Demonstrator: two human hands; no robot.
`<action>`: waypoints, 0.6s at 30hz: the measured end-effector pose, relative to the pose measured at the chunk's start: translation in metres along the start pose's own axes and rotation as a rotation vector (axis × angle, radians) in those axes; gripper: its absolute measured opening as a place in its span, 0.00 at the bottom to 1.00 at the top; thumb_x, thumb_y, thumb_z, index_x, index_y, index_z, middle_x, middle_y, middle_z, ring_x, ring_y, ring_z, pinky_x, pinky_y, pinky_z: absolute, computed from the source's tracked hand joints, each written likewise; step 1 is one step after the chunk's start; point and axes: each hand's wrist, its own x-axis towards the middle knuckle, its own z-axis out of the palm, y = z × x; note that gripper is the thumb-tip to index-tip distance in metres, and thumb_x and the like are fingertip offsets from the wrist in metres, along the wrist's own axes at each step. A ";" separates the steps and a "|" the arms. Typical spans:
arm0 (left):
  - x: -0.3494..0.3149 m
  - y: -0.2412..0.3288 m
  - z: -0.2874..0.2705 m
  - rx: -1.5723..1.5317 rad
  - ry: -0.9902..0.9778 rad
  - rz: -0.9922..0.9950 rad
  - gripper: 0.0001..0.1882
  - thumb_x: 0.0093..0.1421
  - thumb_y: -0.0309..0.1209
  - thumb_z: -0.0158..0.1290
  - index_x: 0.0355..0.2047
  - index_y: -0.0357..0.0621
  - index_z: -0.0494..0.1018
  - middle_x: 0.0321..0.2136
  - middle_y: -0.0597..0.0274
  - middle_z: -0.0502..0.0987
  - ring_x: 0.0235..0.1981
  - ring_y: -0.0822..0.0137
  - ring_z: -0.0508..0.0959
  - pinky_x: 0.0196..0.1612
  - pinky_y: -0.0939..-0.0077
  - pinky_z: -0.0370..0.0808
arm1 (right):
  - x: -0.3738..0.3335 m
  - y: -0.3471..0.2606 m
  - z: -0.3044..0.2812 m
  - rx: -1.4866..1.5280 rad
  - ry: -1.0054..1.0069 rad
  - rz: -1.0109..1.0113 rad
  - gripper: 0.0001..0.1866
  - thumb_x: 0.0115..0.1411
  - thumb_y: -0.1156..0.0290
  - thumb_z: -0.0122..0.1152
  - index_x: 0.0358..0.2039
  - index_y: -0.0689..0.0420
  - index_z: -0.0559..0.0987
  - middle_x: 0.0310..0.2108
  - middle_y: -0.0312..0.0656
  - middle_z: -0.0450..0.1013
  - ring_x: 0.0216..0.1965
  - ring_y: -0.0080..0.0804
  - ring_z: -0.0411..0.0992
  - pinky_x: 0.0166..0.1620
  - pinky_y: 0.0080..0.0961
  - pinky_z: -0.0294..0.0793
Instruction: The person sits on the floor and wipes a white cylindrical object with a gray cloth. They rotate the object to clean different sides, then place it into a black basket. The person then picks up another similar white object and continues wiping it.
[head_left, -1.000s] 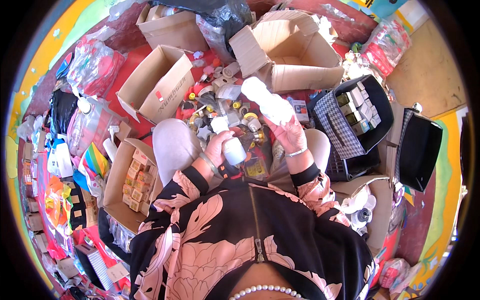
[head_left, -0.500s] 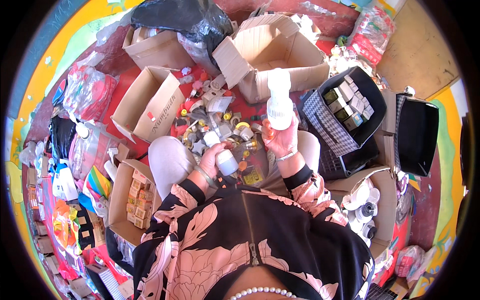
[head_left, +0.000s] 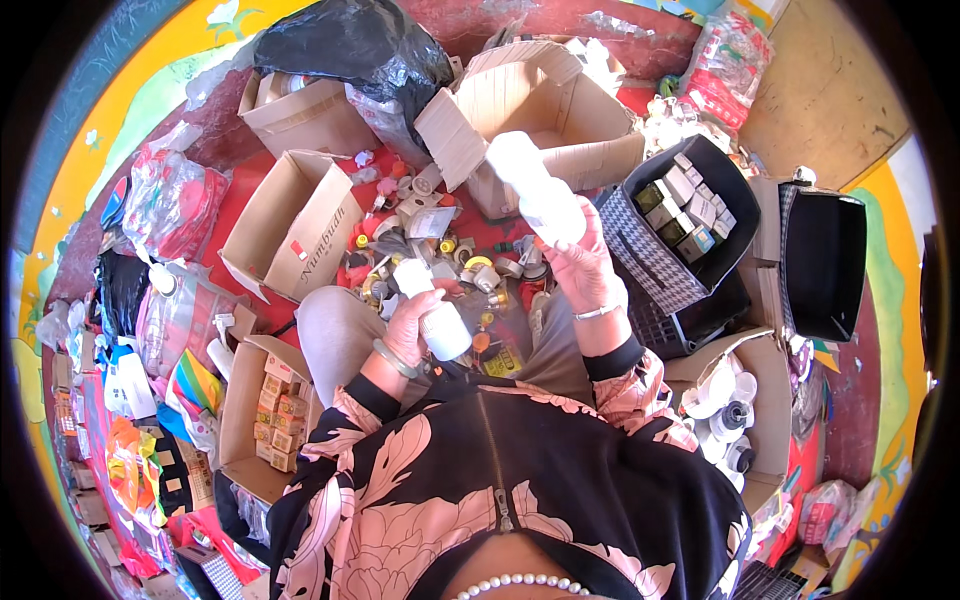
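My left hand [head_left: 408,325] grips a small white plastic bottle [head_left: 432,310] low over my lap, its cap end pointing away from me. Higher up and further out, my right hand [head_left: 583,265] holds a longer white bottle [head_left: 535,188] in front of a big open cardboard box [head_left: 600,150]. A bracelet sits on each wrist. Between my knees, on the red floor, lies a heap of small caps, jars and bottles [head_left: 455,255].
Open cardboard boxes [head_left: 290,225] stand left and ahead, with a black plastic bag [head_left: 350,45] behind. A black checked basket of small cartons [head_left: 690,215] is at right, a black case [head_left: 825,260] beyond it. A box of small packets [head_left: 270,410] sits by my left knee.
The right hand with the long white bottle has swung from tilted left to more upright and further forward. The left hand keeps the small bottle at my lap.
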 end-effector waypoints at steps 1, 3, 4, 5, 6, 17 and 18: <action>-0.003 0.008 0.007 0.003 -0.012 0.027 0.21 0.52 0.36 0.53 0.44 0.37 0.71 0.39 0.58 0.76 0.36 0.70 0.75 0.40 0.78 0.73 | -0.001 0.001 0.003 -0.063 0.011 -0.005 0.34 0.45 0.86 0.63 0.52 0.51 0.63 0.50 0.40 0.65 0.52 0.35 0.65 0.51 0.32 0.70; -0.010 0.029 0.027 0.065 -0.060 0.110 0.32 0.47 0.40 0.53 0.51 0.38 0.66 0.48 0.54 0.71 0.44 0.66 0.72 0.49 0.73 0.68 | -0.006 0.007 0.008 -0.152 -0.007 -0.046 0.35 0.45 0.88 0.62 0.52 0.52 0.63 0.50 0.39 0.65 0.52 0.33 0.64 0.52 0.30 0.68; -0.013 0.040 0.038 0.077 -0.099 0.170 0.35 0.45 0.41 0.53 0.54 0.39 0.64 0.51 0.53 0.68 0.47 0.64 0.70 0.53 0.71 0.65 | -0.008 0.012 0.012 -0.188 -0.019 -0.065 0.35 0.44 0.89 0.61 0.53 0.52 0.63 0.49 0.39 0.65 0.52 0.32 0.64 0.53 0.29 0.67; -0.016 0.049 0.049 0.088 -0.139 0.229 0.38 0.44 0.42 0.53 0.56 0.41 0.62 0.54 0.52 0.65 0.50 0.62 0.68 0.56 0.68 0.62 | -0.011 0.017 0.018 -0.219 -0.004 -0.081 0.35 0.44 0.90 0.61 0.53 0.52 0.62 0.50 0.39 0.65 0.52 0.32 0.64 0.53 0.28 0.66; -0.020 0.058 0.063 0.054 -0.162 0.310 0.40 0.43 0.43 0.53 0.57 0.42 0.60 0.57 0.53 0.62 0.53 0.60 0.65 0.58 0.67 0.58 | -0.014 0.021 0.026 -0.251 0.014 -0.097 0.36 0.44 0.90 0.61 0.53 0.53 0.62 0.50 0.39 0.65 0.53 0.31 0.64 0.54 0.27 0.66; -0.031 0.070 0.087 -0.285 -0.250 0.328 0.32 0.45 0.35 0.49 0.53 0.47 0.59 0.47 0.60 0.67 0.49 0.62 0.70 0.52 0.69 0.67 | -0.025 0.035 0.056 -0.686 -0.146 -0.373 0.36 0.48 0.82 0.66 0.56 0.56 0.59 0.52 0.43 0.61 0.52 0.30 0.65 0.50 0.24 0.70; -0.035 0.073 0.079 -0.301 -0.337 0.231 0.31 0.47 0.33 0.48 0.54 0.47 0.58 0.47 0.59 0.68 0.46 0.63 0.72 0.48 0.71 0.71 | -0.027 0.034 0.054 -0.675 -0.152 -0.290 0.36 0.48 0.82 0.66 0.56 0.55 0.59 0.51 0.42 0.63 0.52 0.29 0.66 0.49 0.24 0.70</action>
